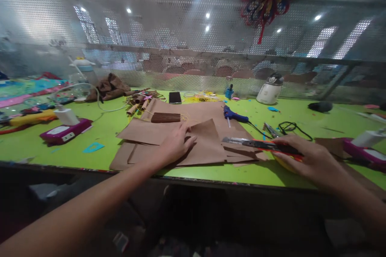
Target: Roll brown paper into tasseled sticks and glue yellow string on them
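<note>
"Kraft paper (208,140) is lying where?"

"On the worktop (104,124), probably light and creasing easily, its edges offering purchase. Left grip (180,141) is resting on it, unclosed; right grip (307,156) is holding a snap-off knife (256,143)."

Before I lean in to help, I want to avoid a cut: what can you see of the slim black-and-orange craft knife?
The slim black-and-orange craft knife has a long, plastic-looking handle, dark with orange-red parts, and an exposed, silvery, metal-looking blade. The right hand grips the handle's rear. It is roughly level above the bright green tabletop, blade pointing picture-left over loose brown paper sheets; whether it touches them is unclear.
</note>
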The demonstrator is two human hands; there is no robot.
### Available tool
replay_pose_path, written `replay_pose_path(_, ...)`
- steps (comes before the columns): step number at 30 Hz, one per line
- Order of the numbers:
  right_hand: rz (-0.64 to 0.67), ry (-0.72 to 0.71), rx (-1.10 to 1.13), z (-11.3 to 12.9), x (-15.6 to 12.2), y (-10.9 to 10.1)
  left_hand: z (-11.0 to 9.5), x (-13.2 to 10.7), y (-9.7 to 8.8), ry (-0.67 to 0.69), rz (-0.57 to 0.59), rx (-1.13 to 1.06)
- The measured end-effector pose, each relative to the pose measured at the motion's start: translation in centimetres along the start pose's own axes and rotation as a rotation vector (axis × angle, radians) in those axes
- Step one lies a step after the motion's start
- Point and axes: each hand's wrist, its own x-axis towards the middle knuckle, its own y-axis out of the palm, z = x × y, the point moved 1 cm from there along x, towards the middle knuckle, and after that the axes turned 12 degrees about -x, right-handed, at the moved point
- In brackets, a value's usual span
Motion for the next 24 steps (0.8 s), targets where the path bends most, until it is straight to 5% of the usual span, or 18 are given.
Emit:
replay_pose_path(12, -0.150, 0.004, -0.039, 1.0, 1.9, 2.3, -0.2, -0.1, -0.2, -0.027, 0.037, -0.005)
replay_pose_path(24, -0.130, -0.020, -0.066, 0.8, 2.5, 3.1, -0.4, -0.1, -0.2, -0.071, 0.050, -0.028)
